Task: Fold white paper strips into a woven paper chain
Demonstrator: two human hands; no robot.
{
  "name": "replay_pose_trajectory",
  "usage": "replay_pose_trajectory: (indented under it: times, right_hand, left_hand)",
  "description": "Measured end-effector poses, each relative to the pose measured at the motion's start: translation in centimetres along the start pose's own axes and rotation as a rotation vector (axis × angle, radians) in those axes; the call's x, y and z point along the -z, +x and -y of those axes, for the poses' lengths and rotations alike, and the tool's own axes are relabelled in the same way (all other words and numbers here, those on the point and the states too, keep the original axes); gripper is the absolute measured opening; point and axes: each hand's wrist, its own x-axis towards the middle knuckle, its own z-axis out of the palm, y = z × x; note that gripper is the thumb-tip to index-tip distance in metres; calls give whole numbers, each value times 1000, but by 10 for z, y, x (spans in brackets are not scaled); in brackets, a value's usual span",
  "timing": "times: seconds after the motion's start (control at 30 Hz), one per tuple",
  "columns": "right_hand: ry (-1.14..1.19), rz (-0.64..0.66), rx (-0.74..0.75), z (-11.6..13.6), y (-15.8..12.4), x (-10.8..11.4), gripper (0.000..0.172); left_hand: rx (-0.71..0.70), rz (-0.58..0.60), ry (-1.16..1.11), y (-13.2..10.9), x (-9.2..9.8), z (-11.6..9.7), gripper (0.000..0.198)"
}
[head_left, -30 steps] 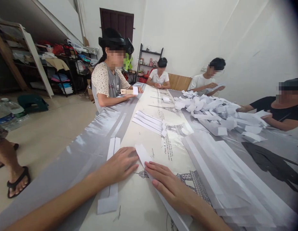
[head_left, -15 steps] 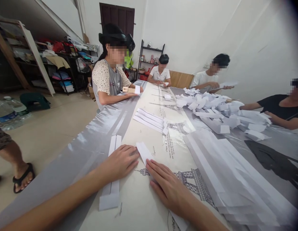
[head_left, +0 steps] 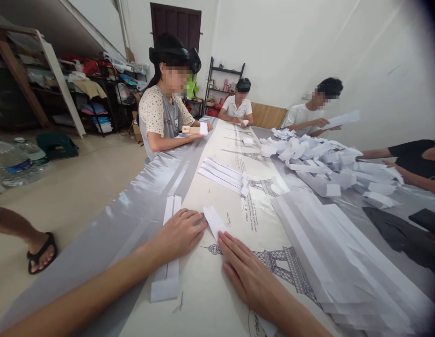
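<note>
A white paper strip (head_left: 213,219) lies at a slant on the cream printed table runner, between my two hands. My right hand (head_left: 250,269) rests flat over the strip's near part, fingers stretched out together. Beside the strip's left edge, my left hand (head_left: 182,232) lies low with its fingertips close to the paper; whether they touch it is unclear. Under my left hand and wrist, partly hidden, is a long folded white paper piece (head_left: 164,289) with a dark line along it. Another paper end (head_left: 266,326) shows below my right wrist.
Long white sheets (head_left: 329,252) are stacked at the right, with a heap of folded papers (head_left: 315,154) behind. Several lined paper strips (head_left: 222,175) lie ahead. Co-workers sit around the table, one holding a wooden block (head_left: 190,130). A sandalled foot (head_left: 42,252) is at the left.
The whole view has shifted slightly, moving things rightward. My hands stay in place about the strip. At the back right, a co-worker's white sheet is raised; a dark object appears at the right edge.
</note>
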Motion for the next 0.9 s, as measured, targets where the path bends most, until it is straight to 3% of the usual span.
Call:
replay_pose_trajectory:
  times: [0.2, 0.5, 0.73, 0.9]
  right_hand:
    - [-7, -24, 7, 2, -1, -1, 64]
    - [-53, 38, 7, 2, -1, 2, 64]
    - [-68, 39, 14, 2, 1, 3, 64]
    - [-66, 41, 13, 1, 1, 3, 63]
  left_hand:
    - [-3, -33, 6, -1, -3, 1, 25]
    - [1, -3, 31, -2, -4, 1, 24]
    - [-56, -134, 41, 1, 0, -15, 26]
    - [-100, -28, 33, -4, -7, -23, 40]
